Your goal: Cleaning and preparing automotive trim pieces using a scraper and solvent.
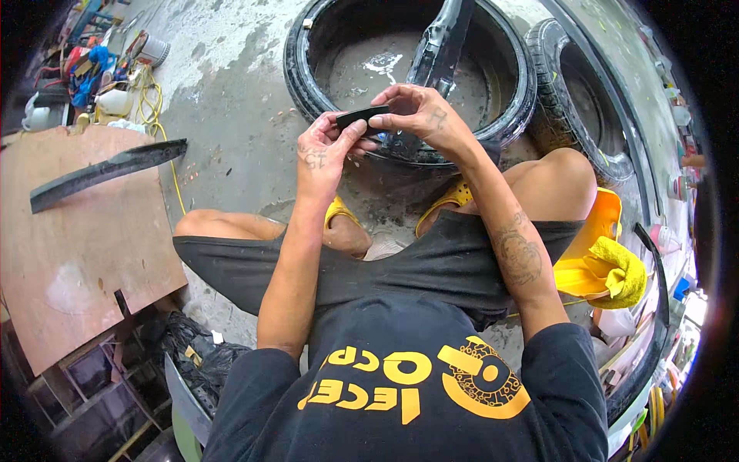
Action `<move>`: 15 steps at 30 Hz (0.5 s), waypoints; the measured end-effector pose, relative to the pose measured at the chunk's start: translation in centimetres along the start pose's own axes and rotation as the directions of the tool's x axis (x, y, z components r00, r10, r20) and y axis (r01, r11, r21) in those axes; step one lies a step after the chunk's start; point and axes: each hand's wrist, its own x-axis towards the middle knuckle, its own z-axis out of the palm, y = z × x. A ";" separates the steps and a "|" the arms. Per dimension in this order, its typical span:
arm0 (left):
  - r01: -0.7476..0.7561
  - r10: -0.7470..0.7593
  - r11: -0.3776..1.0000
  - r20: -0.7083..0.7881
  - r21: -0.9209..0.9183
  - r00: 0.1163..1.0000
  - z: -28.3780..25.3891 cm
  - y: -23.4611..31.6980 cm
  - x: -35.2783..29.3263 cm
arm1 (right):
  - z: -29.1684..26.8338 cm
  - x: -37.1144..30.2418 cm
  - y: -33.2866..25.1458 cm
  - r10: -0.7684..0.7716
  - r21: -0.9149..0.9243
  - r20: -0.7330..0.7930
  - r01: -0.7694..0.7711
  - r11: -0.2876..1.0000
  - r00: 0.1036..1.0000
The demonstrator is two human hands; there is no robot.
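A small, flat black piece (354, 118) is pinched between my two hands, held above the near rim of a tub that looks cut from a tire (296, 85). My left hand (323, 154) grips its left end, thumb on top. At its right end, the thumb and fingers of my right hand (423, 119) close on it. What the piece is made of cannot be made out. Behind my hands, a long wet black part (435, 58) leans across the tub, its lower end partly hidden by my right hand. Shallow water (385, 65) shines inside the tub.
Another tire (550, 77) stands to the right. On the left, a curved black strip (108, 175) lies on a wooden board (85, 254). A yellow cloth (622, 273) hangs over a yellow plastic piece (604, 219) by my right knee. Yellow cord (150, 115) trails near a bucket (154, 51).
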 end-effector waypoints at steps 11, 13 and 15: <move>-0.011 0.009 0.999 -0.062 -0.034 0.998 0.9 0.2 0.1 | 0.4 0.5 0.7 -0.029 0.068 -0.087 0.035 0.997 0.996; -0.017 0.015 0.999 -0.080 -0.031 0.997 1.0 0.3 0.0 | 0.4 0.7 0.9 0.051 0.125 -0.071 -0.042 0.991 0.996; -0.022 0.020 0.999 -0.095 -0.029 0.995 1.0 0.3 -0.1 | 0.1 0.5 0.9 0.118 0.119 -0.048 -0.112 0.987 0.992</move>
